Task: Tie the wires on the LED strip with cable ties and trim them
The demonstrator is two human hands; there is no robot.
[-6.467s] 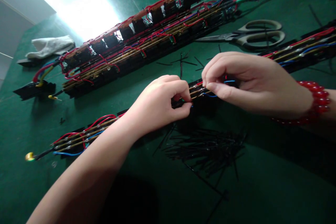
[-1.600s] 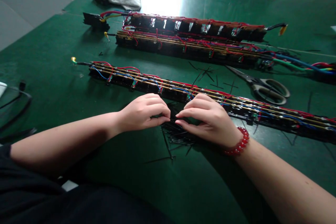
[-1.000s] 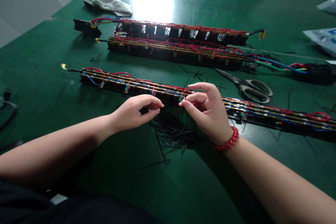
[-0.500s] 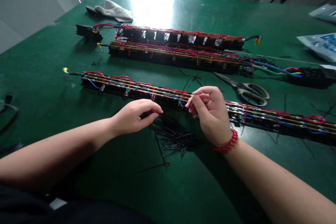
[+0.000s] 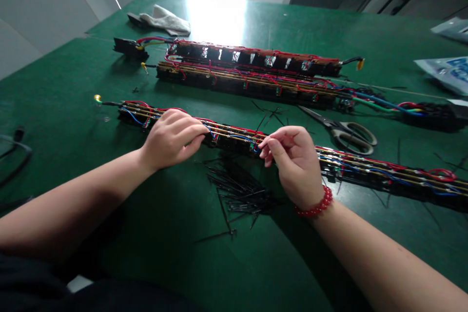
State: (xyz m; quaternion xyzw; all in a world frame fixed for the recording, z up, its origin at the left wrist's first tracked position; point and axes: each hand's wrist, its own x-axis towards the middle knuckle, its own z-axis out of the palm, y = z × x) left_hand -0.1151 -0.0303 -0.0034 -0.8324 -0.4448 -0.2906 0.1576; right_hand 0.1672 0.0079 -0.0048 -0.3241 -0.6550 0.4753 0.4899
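A long black battery-like bar [image 5: 234, 142] with brass rods and red and blue wires runs across the table in front of me. My left hand [image 5: 173, 137] lies over its left part, fingers curled round it and thumb along the near side. Near the bar's middle, my right hand [image 5: 292, 163] is closed in a pinch; what it holds, if anything, is too small to make out. A red bead bracelet [image 5: 317, 204] circles the right wrist. Between my hands, on the near side of the bar, lies a pile of black cable ties [image 5: 237, 190].
Scissors [image 5: 353, 137] lie behind the bar, with loose cable ties [image 5: 269, 113] beside them. Two more wired bars [image 5: 252, 80] stand farther back on the green table [image 5: 153, 253]. A grey glove [image 5: 168, 20] is at the far left, plastic bags [image 5: 446, 72] at the right.
My left hand has moved left and up from in front of the bar onto it, and its fingers have closed there. The right hand keeps its pinch in nearly the same place.
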